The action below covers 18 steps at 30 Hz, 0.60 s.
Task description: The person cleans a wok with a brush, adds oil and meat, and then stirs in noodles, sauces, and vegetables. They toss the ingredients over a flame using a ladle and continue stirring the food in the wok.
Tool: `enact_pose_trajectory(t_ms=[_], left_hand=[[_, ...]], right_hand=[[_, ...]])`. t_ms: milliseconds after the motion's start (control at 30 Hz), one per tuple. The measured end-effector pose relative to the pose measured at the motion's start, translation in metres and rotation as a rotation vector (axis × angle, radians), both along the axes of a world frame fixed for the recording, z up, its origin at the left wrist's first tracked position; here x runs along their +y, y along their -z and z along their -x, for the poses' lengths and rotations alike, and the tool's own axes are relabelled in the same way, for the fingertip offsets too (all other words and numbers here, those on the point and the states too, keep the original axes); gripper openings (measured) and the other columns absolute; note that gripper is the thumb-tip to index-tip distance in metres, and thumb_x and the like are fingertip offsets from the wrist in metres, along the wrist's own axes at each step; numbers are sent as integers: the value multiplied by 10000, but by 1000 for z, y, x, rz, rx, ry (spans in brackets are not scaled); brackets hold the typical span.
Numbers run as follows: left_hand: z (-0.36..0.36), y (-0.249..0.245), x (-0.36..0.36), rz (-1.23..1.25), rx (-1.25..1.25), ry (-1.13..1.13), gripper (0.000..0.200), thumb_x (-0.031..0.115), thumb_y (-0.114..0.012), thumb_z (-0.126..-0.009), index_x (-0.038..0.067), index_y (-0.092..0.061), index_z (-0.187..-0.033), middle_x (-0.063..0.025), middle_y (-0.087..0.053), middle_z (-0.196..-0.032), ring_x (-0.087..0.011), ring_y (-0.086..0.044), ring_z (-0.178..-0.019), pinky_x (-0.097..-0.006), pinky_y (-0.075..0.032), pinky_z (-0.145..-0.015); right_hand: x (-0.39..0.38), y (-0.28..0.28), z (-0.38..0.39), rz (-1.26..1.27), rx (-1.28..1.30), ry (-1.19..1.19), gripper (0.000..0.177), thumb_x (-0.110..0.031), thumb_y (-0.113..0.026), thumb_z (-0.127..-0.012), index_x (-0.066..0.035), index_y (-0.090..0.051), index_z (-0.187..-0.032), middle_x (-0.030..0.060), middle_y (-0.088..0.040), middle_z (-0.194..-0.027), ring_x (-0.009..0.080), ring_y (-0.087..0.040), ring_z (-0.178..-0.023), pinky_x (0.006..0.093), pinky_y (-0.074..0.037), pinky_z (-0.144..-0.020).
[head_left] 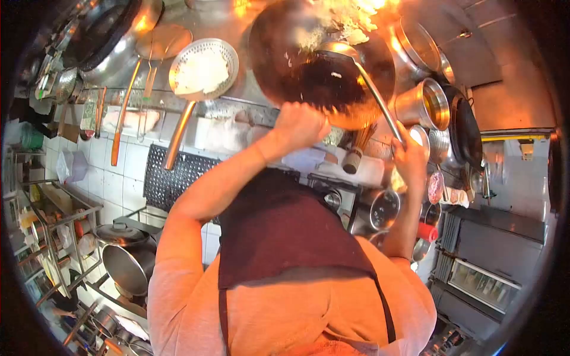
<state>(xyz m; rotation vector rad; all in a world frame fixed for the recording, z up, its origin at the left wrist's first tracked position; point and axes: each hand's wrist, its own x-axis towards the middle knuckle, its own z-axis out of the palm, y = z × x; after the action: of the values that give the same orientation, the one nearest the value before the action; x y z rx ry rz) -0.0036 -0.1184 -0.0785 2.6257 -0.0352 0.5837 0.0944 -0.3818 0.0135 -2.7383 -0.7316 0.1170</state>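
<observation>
A large dark wok (279, 65) is at the top centre, with flames and pale food pieces (350, 29) in the air over its far side. My left hand (300, 126) is closed in a fist at the wok's near edge; what it grips is hidden behind the fingers. To the right, my right hand (409, 153) is wrapped round the long metal handle of a ladle (377, 92). The ladle's bowl is over the wok. Left of the wok lies a perforated strainer (174, 71) holding white food (203, 70).
Wire skimmers (163, 41) with long handles lie at the upper left. Metal pots (436, 105) stand right of the wok. A bamboo brush (352, 160) is near the counter's front edge. A black perforated mat (169, 178) and a large pot (126, 270) are at the left.
</observation>
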Motion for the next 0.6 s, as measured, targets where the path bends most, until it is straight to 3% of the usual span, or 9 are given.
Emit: enact_pose_trajectory(t_ms=[33,100,167,200,333,433,500,567,600], left_hand=[[-2,-5,3,6,16,-47,334,298,-580,-792,110,-636,-522,-143,-601,-539,-321,-610,-483,-440,-491,-478],[-27,-10,16,67,-48,-96,288,263,-577,-772,104,-646,-541,-141,-610,-552,-333,-618,-506,-435,-494,-484],[-41,-18,20,-56,30,-69,271,244,-556,-777,94,-659,-576,-145,-634,-597,-342,-635,-544,-443,-504,-500],[-38,-21,14,-242,82,-3,255,285,-577,-760,100,-687,-622,-146,-658,-648,-313,-669,-609,-456,-531,-572],[-24,-57,-1,-58,6,60,251,302,-584,-753,102,-701,-657,-101,-660,-634,-287,-682,-678,-456,-536,-583],[-49,-51,17,-116,-63,66,275,308,-569,-777,104,-699,-647,-105,-668,-666,-304,-677,-682,-471,-532,-601],[-64,-17,19,-17,14,-90,360,355,-505,-840,98,-719,-708,-126,-687,-762,-334,-658,-682,-471,-521,-640],[-38,5,3,-103,-61,-81,331,341,-518,-833,101,-712,-714,-134,-684,-757,-358,-651,-703,-482,-517,-653],[-29,25,-7,-122,-164,-42,320,334,-525,-827,99,-707,-708,-136,-683,-750,-367,-647,-690,-485,-518,-632]], right_hand=[[-16,-4,3,-107,-2,-91,424,-124,-593,-876,-102,-541,-1296,227,-643,-1050,321,-662,-913,368,-488,-773],[-24,-24,17,-21,-24,-41,412,-88,-594,-867,-79,-556,-1276,207,-646,-1086,297,-667,-938,357,-487,-795],[-33,-37,26,43,-17,-53,424,-122,-599,-852,-135,-565,-1274,245,-623,-1043,400,-594,-979,444,-461,-820],[-31,-49,33,129,-29,-40,431,-134,-609,-844,-163,-569,-1272,250,-614,-1049,415,-584,-984,449,-459,-826],[-18,-75,52,180,1,-45,435,-163,-594,-852,-205,-559,-1284,244,-616,-1033,434,-586,-949,473,-458,-810],[8,-38,25,144,-28,-106,439,-202,-584,-858,-173,-543,-1294,242,-623,-1000,440,-585,-935,495,-464,-805],[34,-6,9,106,-6,-78,429,-195,-574,-866,-137,-539,-1290,245,-615,-1061,428,-572,-1005,474,-462,-832],[45,23,7,218,-89,82,415,-173,-576,-864,-128,-547,-1276,240,-618,-1065,422,-585,-983,473,-472,-821],[38,28,4,-22,-44,-22,395,-156,-579,-862,-106,-565,-1254,238,-630,-1044,400,-606,-968,456,-483,-797]])
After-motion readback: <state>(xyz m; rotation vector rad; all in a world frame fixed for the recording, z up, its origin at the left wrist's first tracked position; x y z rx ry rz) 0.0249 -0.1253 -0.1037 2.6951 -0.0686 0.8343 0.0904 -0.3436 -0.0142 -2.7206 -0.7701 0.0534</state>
